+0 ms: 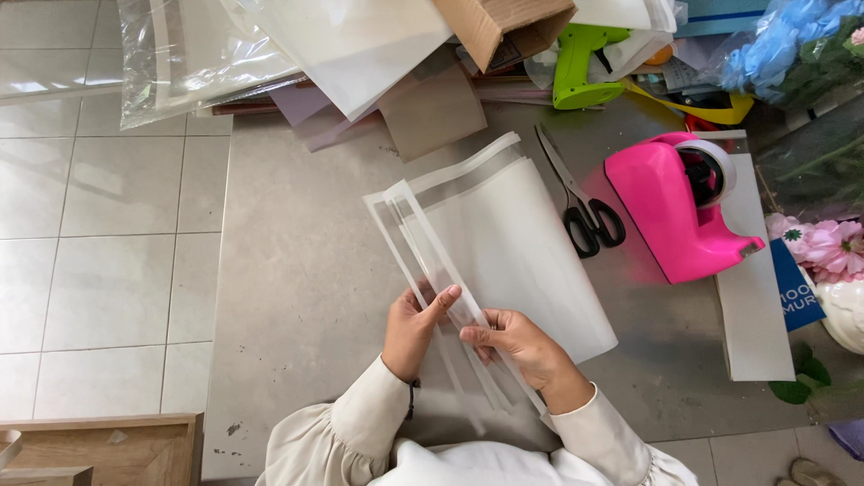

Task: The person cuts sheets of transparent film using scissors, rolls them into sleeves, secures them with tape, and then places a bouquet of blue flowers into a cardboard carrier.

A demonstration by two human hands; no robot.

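A stack of translucent wrapping sheets with white borders (504, 243) lies tilted on the grey table (297, 270), reaching from the middle toward me. My left hand (416, 326) pinches the near left edge of the sheets with thumb on top. My right hand (520, 346) grips the same near edge just to the right, fingers curled over the sheets. Both cream sleeves show at the bottom of the view.
Black-handled scissors (580, 202) lie right of the sheets, beside a pink tape dispenser (675, 202). A green glue gun (576, 67), a cardboard box (499, 27), more plastic sheets (207, 54) and flowers (828, 247) crowd the far and right sides. Tiled floor (99, 225) lies left.
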